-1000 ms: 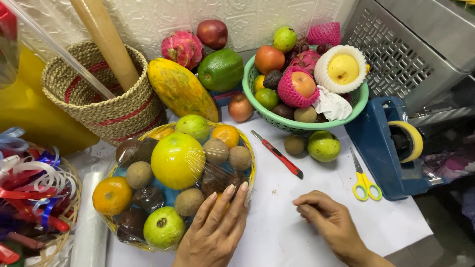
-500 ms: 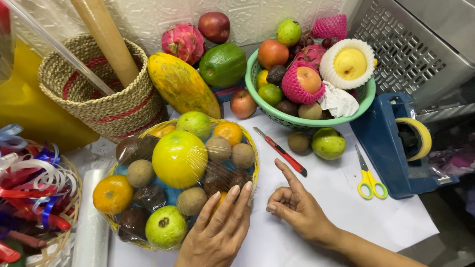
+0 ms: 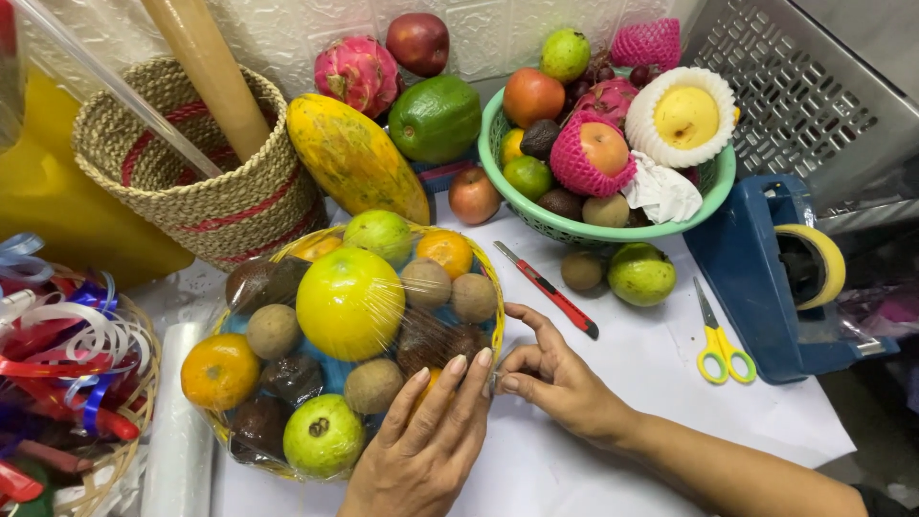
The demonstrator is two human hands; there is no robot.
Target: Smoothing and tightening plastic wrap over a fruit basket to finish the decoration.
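Note:
A round basket of fruit (image 3: 239, 450) wrapped in clear film sits at the near left of the white table. It holds a big yellow fruit (image 3: 349, 302), oranges, green apples and several brown fruits. My left hand (image 3: 426, 440) lies flat on the film at the basket's near right edge. My right hand (image 3: 550, 373) is beside it, fingertips pinching the film at the basket's rim next to the left fingertips.
A red utility knife (image 3: 548, 289) lies just beyond my right hand. Yellow scissors (image 3: 720, 345) and a blue tape dispenser (image 3: 766, 278) are at the right. A green bowl of fruit (image 3: 713, 187), loose fruits, a woven basket (image 3: 206, 196), a ribbon basket (image 3: 67, 373) and a film roll (image 3: 177, 440) surround.
My right hand has moved left across the table from beside the basket to its rim, and now pinches the film. The left hand stays pressed on the wrapped basket.

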